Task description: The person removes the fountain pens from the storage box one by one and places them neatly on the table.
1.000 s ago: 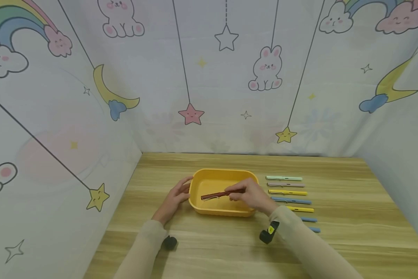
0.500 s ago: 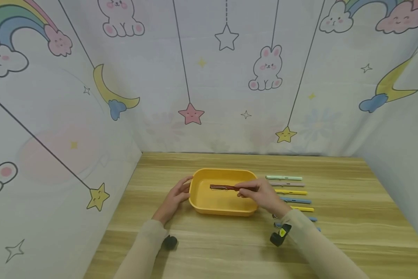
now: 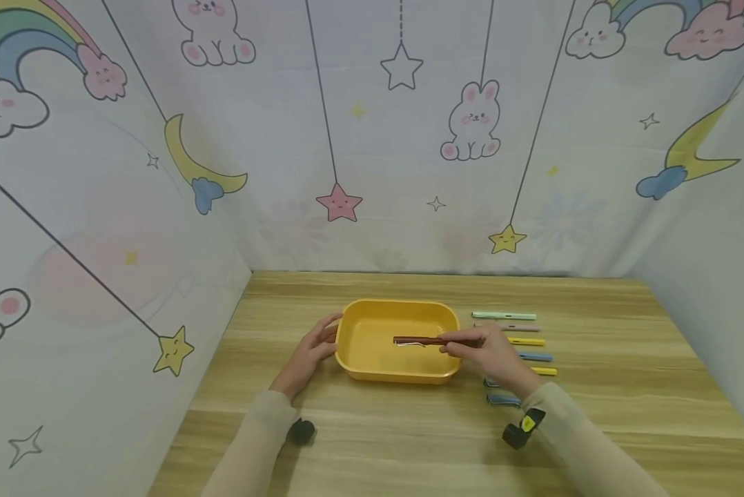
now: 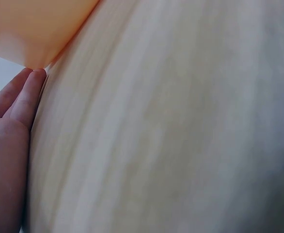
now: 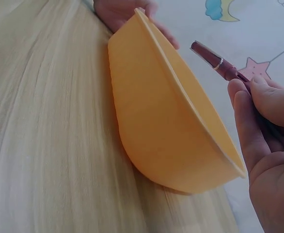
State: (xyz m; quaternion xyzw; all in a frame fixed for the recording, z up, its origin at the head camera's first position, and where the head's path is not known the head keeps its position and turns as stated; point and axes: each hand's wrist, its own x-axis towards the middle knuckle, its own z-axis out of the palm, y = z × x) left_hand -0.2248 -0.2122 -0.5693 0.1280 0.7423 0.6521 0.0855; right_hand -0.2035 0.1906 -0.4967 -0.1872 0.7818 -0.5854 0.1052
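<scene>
In the head view my right hand (image 3: 493, 353) pinches a dark red fountain pen (image 3: 418, 340) between thumb and fingers. Its clip end points left over a yellow plastic tray (image 3: 397, 377). From the right wrist, the dark red pen (image 5: 213, 59) shows above the tray's rim, and the tray (image 5: 147, 111) has nothing visible touching the pen. My left hand (image 3: 308, 355) rests at the tray's left end. Seen from the left wrist, the extended fingers (image 4: 28, 97) touch the tray's outer wall (image 4: 35, 29). Part of the pen is hidden inside my right hand.
Right of the tray several pens lie in a column: mint (image 3: 505, 316), lilac (image 3: 524, 328), yellow (image 3: 527, 342) and blue ones (image 3: 502, 400). My right hand and wrist cover parts of them. A patterned cloth wall (image 3: 397, 235) stands behind the wooden table (image 3: 372, 435).
My right hand has moved right, carrying the dark red pen from low inside the tray toward its right side, and the pen is now nearly level. The left hand has stayed at the tray.
</scene>
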